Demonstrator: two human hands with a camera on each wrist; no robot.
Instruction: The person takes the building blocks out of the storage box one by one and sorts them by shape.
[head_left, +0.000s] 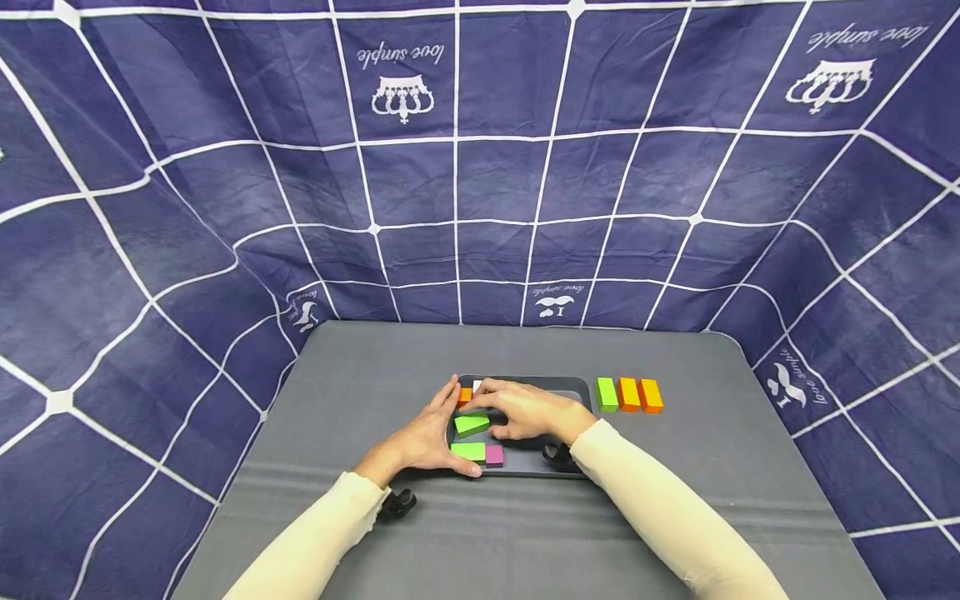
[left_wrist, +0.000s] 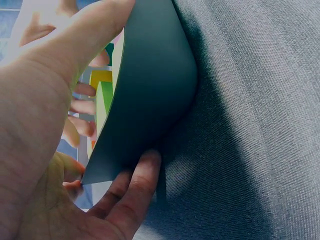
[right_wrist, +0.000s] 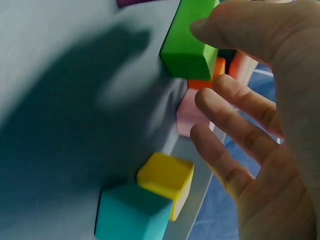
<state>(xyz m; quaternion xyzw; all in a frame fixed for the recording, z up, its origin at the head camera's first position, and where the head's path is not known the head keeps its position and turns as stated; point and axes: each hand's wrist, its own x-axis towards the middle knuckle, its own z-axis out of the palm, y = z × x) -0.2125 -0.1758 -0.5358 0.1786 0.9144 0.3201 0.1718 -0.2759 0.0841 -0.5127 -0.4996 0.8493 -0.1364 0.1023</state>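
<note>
A dark grey tray holds coloured blocks. My left hand grips its left end, thumb over the near rim and fingers along the outer wall. Inside the tray, my right hand reaches over a green block that lies at an angle. In the right wrist view, the thumb overlaps this green block, while the other fingers extend past a pink block. An orange block sits in the far left corner. Another green block and a purple block line the near wall.
Right of the tray, a green block and two orange blocks, one nearer and one farther right, lie on the grey table. Yellow and teal blocks lie in the tray. Blue gridded cloth surrounds the table.
</note>
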